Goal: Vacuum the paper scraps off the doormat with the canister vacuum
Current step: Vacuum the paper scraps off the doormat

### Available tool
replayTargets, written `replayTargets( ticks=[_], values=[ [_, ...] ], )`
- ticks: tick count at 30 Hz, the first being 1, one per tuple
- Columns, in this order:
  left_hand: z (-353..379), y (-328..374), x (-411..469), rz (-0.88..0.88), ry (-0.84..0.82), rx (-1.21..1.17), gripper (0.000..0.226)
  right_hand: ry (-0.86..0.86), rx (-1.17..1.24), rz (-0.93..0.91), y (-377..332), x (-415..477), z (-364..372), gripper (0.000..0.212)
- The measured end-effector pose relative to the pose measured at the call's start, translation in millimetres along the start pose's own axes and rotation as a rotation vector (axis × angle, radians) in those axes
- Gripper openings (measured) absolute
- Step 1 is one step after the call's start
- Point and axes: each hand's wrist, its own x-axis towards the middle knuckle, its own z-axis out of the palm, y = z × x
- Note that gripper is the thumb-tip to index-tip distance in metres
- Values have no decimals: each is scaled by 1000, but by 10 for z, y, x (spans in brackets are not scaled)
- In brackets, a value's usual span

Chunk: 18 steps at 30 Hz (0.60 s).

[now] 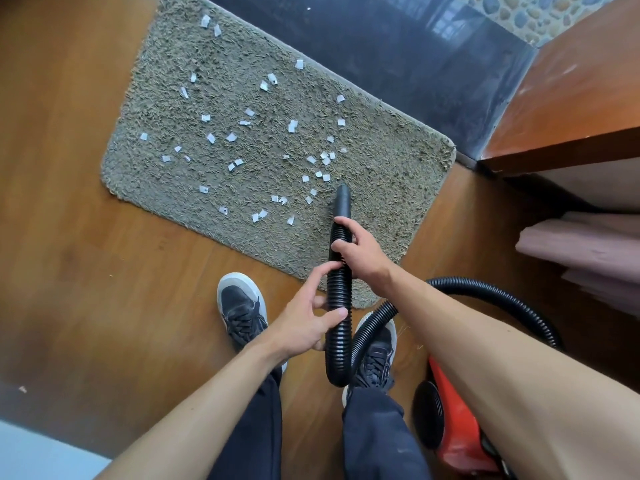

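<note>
A grey shaggy doormat (398, 202) lies on the wooden floor, strewn with several small white paper scraps (292, 126). The black ribbed vacuum hose (339, 292) ends in a smooth black nozzle (343, 200) whose tip sits on the mat's near right part, just below a cluster of scraps. My right hand (360, 254) grips the hose right behind the nozzle. My left hand (308, 320) holds the hose lower down, thumb and fingers curled round it. The red canister vacuum (453, 420) stands on the floor at my right, partly hidden by my right arm.
My two dark sneakers (242, 313) stand at the mat's near edge. The hose loops back on the floor (512, 299) to the right. A wooden cabinet (568, 98) and folded pink cloth (581, 244) are at right. A dark threshold (398, 64) borders the mat's far side.
</note>
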Motion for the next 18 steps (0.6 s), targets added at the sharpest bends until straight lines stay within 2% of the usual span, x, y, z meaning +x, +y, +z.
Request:
replayTargets(
  ticks=[5, 13, 18],
  values=[
    [-3, -86, -125, -19, -8, -22, 60, -35, -54, 52, 47, -64, 74, 52],
    [-113, -403, -425, -72, 72, -133, 63, -147, -255, 72, 127, -111, 489, 56],
    [-226, -478, -512, -73, 108, -211, 63, -172, -271, 65, 114, -69, 679, 55]
  ],
)
